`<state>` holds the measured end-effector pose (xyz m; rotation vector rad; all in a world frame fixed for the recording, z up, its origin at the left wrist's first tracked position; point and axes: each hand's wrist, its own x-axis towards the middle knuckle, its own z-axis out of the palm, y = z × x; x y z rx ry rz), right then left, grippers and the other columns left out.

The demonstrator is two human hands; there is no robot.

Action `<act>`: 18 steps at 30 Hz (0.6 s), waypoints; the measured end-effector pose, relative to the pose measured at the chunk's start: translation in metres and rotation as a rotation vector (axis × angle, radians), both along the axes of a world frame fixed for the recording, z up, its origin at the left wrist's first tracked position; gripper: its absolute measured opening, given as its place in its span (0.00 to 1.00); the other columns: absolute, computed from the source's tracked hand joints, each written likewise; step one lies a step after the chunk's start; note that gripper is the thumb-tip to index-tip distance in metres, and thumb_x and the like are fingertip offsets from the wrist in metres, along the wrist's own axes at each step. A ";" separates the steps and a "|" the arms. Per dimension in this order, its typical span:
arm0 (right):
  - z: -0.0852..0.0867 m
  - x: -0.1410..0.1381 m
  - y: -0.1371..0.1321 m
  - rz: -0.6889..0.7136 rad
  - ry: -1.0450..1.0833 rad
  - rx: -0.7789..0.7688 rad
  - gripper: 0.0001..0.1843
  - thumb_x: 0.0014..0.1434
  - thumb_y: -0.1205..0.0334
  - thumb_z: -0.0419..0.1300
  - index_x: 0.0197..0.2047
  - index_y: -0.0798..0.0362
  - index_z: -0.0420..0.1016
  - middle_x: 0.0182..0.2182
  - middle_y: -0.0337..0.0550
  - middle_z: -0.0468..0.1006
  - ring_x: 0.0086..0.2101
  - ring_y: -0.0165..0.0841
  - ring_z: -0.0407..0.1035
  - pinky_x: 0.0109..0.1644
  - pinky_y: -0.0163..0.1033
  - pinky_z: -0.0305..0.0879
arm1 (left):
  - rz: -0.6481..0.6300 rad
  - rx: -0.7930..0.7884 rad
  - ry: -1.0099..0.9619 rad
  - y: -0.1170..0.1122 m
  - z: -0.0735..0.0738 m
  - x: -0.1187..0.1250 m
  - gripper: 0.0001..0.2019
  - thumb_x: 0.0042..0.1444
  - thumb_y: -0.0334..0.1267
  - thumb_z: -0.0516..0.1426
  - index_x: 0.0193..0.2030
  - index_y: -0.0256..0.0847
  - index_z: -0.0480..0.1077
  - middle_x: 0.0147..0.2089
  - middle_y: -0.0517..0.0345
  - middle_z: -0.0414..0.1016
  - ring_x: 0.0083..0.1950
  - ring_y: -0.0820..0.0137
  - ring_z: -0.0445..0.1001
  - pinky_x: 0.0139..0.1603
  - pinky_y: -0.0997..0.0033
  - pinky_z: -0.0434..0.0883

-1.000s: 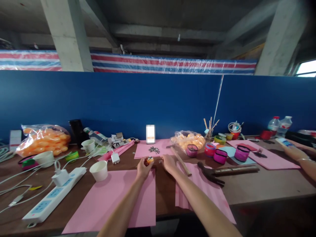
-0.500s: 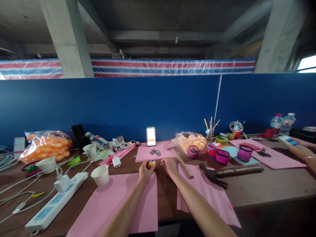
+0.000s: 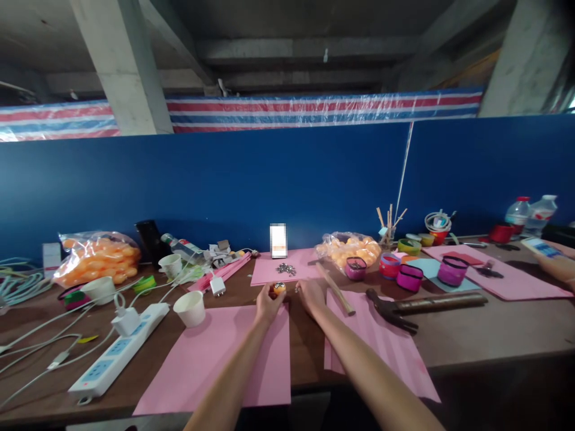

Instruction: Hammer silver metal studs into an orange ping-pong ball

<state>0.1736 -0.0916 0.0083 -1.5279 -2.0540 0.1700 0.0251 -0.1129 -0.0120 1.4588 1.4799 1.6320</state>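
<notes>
My left hand [image 3: 268, 305] is closed around a small round orange piece [image 3: 279, 289] that shows shiny metal at its top. Just to the right, my right hand [image 3: 311, 297] has its thumb and fingers pinched together at the height of that piece, a short gap away. A tiny shiny bit shows at the right fingertips, too small to name. Beyond both hands, a pile of small silvery metal parts [image 3: 286, 270] lies on a pink sheet [image 3: 263, 274]. A phone-like upright object [image 3: 278, 242], partly blurred out, stands behind the pile.
A wooden stick [image 3: 336, 291] and a claw hammer [image 3: 395, 310] lie at right on pink sheets. Bags of orange pieces [image 3: 101, 258] [image 3: 350, 250] stand at both sides. At left are a paper cup [image 3: 190, 309] and a power strip [image 3: 119, 353]. Another person's hand [image 3: 557, 266] holds a phone at far right.
The camera view has shifted slightly, so the table appears a little higher and further right. My hands keep nearly the same grips, still close together.
</notes>
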 end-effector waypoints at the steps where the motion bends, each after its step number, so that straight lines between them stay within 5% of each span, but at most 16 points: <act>1: 0.000 0.000 0.000 0.001 0.011 0.000 0.11 0.54 0.69 0.50 0.32 0.56 0.74 0.35 0.49 0.75 0.37 0.35 0.66 0.40 0.34 0.56 | 0.000 0.000 0.003 0.000 0.000 0.000 0.17 0.38 0.38 0.60 0.38 0.37 0.69 0.33 0.56 0.74 0.27 0.73 0.71 0.29 0.74 0.70; 9: 0.002 0.002 -0.004 0.086 0.215 0.058 0.11 0.56 0.66 0.48 0.38 0.56 0.70 0.35 0.47 0.75 0.37 0.35 0.67 0.41 0.36 0.58 | -0.053 0.026 0.041 -0.001 0.000 -0.002 0.22 0.39 0.34 0.60 0.45 0.39 0.68 0.41 0.53 0.73 0.34 0.69 0.74 0.37 0.68 0.71; 18: 0.012 0.004 -0.008 0.371 0.526 -0.002 0.10 0.54 0.63 0.51 0.35 0.56 0.72 0.33 0.43 0.76 0.35 0.32 0.70 0.39 0.34 0.64 | -0.116 0.010 0.073 -0.003 0.002 -0.001 0.22 0.43 0.33 0.58 0.48 0.39 0.66 0.42 0.51 0.74 0.36 0.67 0.74 0.39 0.67 0.72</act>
